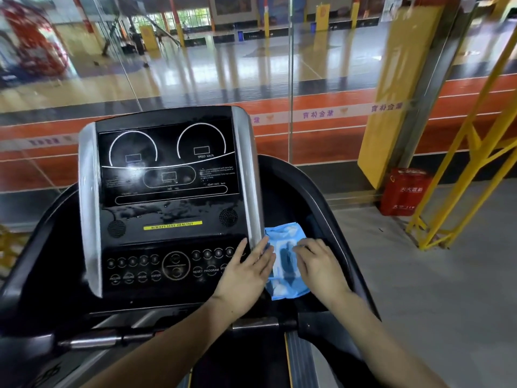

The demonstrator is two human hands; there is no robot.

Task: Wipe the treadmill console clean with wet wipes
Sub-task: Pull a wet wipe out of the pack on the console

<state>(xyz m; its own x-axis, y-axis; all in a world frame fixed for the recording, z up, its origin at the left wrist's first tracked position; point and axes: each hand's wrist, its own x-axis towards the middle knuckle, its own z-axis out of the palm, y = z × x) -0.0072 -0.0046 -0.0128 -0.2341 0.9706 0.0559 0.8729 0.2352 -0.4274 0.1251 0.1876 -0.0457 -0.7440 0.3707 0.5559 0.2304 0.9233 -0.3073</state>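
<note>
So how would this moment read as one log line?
stage: fetching wipe | left hand: flat beside wet wipes pack | right hand: fingers on pack | console: streaked

Both bare forearms reach forward from the lower edge of view, converging toward the right side of the console. Left hand [246,271]: palm down, fingers straight and slightly spread, pointing up-right, lying flat. Right hand [317,263]: palm down, fingers bent at the knuckles, tips pressing downward, pointing left toward the left hand. Hands just apart.

Both hands [246,271] [319,264] on, seemingly, a wipes pack [284,261].
</note>
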